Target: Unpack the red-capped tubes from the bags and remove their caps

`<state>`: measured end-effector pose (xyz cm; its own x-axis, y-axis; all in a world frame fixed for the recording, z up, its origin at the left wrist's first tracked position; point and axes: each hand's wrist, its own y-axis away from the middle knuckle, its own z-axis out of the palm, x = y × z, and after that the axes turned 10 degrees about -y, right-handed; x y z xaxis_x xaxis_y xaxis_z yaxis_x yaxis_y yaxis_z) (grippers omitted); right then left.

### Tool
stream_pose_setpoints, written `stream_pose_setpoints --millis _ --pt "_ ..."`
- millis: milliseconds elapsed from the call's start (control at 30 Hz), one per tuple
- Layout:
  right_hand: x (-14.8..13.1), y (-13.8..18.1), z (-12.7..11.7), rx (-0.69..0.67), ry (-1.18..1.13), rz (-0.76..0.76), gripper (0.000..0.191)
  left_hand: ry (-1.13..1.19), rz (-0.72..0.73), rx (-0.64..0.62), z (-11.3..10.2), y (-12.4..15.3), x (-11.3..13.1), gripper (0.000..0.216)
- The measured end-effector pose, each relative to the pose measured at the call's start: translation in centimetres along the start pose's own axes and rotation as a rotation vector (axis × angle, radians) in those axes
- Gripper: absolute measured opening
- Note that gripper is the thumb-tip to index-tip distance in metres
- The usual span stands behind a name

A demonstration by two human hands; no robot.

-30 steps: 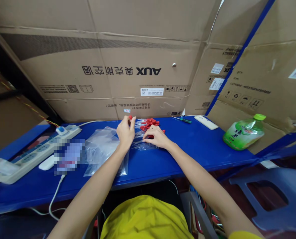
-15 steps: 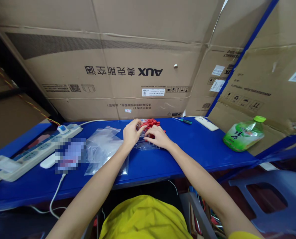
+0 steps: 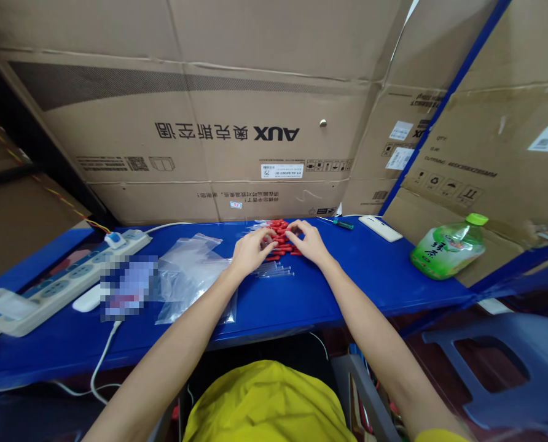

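A loose pile of thin rods with red handles (image 3: 281,248), which look like small screwdrivers, lies near the back of the blue table. Their pale shafts (image 3: 276,270) stick out to the left and toward me, some under my left hand. From the left, my left hand (image 3: 253,248) curls its fingers and thumb on the red handles. Opposite it, my right hand (image 3: 308,240) has bent fingers and thumb on the handles at the pile's right side. The fingertips partly hide which pieces they grip.
Clear plastic bags (image 3: 191,276) lie left of the pile. Farther left are a blurred-out device (image 3: 131,285) on a white cable and a power strip (image 3: 71,276). A green screwdriver (image 3: 341,224), a white phone-like slab (image 3: 379,228) and a green bottle (image 3: 449,248) are right. Cardboard (image 3: 209,92) walls the back.
My hands have moved a little apart, with the right hand shifting right and back. More red handles show between them, and the shafts are spread differently.
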<state>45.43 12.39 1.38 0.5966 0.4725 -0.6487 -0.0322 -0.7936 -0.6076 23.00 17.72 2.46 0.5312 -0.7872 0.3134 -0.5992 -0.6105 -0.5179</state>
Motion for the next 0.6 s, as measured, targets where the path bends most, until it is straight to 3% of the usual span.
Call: stream_pose_setpoints --millis 100,267,600 --pt "1.3 -0.1 -2.0 0.052 0.154 0.051 0.021 -0.063 0.037 -0.093 -0.3 0.1 0.3 0.022" --pt "3.2 0.6 -4.3 -0.064 0.33 0.182 0.02 -0.102 0.152 -0.232 -0.5 0.1 0.5 0.011" --pt "5.0 1.2 -4.2 -0.19 0.42 0.335 0.021 -0.212 0.179 -0.264 0.1 0.1 -0.1 0.011"
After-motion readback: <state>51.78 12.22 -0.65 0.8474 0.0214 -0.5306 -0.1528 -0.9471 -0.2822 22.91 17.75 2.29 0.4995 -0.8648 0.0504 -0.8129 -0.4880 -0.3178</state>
